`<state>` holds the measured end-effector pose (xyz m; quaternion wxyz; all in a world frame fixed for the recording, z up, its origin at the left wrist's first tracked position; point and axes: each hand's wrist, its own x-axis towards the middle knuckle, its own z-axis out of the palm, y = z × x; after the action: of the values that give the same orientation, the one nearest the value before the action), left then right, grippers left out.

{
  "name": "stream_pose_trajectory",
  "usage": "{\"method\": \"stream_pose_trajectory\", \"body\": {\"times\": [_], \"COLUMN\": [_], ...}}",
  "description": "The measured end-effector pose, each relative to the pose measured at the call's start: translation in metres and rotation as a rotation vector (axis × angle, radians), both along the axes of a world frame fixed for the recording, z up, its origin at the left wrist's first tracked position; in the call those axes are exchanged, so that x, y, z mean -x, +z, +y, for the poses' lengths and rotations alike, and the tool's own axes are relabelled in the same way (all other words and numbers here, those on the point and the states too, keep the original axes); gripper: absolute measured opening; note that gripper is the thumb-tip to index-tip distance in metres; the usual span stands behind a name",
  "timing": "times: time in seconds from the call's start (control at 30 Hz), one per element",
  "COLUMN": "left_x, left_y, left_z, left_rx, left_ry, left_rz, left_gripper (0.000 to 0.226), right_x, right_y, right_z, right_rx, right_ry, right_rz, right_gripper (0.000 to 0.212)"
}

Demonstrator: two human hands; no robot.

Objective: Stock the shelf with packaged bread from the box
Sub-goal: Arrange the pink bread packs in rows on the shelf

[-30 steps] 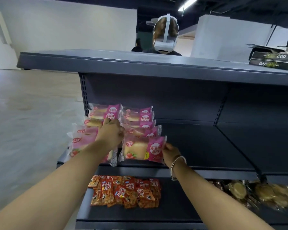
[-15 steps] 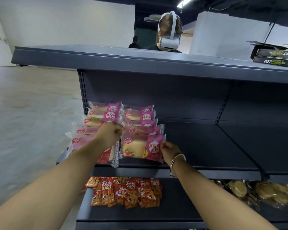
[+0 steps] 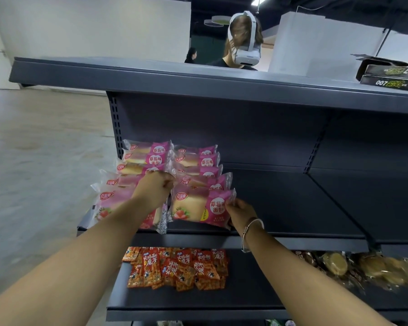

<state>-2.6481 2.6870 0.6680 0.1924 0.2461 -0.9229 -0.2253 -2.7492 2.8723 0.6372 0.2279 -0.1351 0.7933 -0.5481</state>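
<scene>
Two rows of pink and clear plastic bread packets run from near to far along the left end of the dark grey metal shelf [image 3: 292, 208], each packet lying with its long axis left to right, pink label end to the right. The right hand [image 3: 239, 211] pinches the right edge of the nearest packet of the right row [image 3: 198, 207], fingers curled onto the wrapper. The left hand [image 3: 154, 190] rests with curled fingers on the left row of packets [image 3: 118, 198]; whether it grips one, I cannot tell. Orange snack packets [image 3: 177, 269] lie on the shelf below.
</scene>
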Motion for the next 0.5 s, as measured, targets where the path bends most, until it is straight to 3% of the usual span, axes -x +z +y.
{"method": "stream_pose_trajectory", "body": {"times": [0.5], "left_x": [-0.002], "left_y": [0.003], "left_z": [0.003], "left_rx": [-0.062], "left_ry": [0.010], "left_rz": [0.047], "left_gripper": [0.029], "right_x": [0.008], "right_y": [-0.010], "right_z": [0.017], "right_rx": [-0.075], "right_ry": [0.177], "right_rz": [0.082], "right_gripper": [0.060]}}
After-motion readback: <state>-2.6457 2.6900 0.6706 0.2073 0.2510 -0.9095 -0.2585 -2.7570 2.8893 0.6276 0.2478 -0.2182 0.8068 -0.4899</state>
